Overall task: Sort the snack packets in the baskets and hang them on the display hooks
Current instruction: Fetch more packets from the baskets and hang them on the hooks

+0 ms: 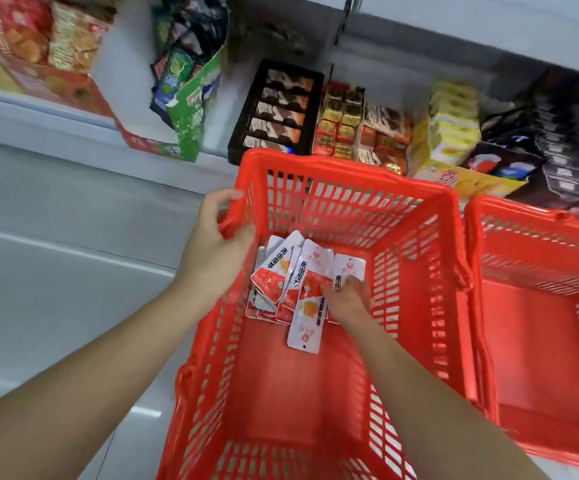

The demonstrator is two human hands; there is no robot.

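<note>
Two bare forearms reach down from the near edge into the scene. The right hand [347, 299] is low inside the basket [350, 168], its fingers curled into the packets [281, 282] and apparently pinching one or two at the pile's right edge, though exactly how many it has cannot be told. The left hand [212, 244] clenches the basket's left wall near the far corner, thumb outside and fingers over the rim, steadying it. The packets lie in a loose, overlapping fan on the basket floor towards its far left part, directly under and left of the right hand, with one long packet [305, 323] sticking out towards the camera. This looks like the gathering and sorting step, early on, with the whole pile yet to hang. The next move calls for squaring the packets so their hang-holes line up, then lifting them clear. A second basket [541, 306] stands just right; stocked shelves [454, 126] lie beyond, no hooks in view.
</note>
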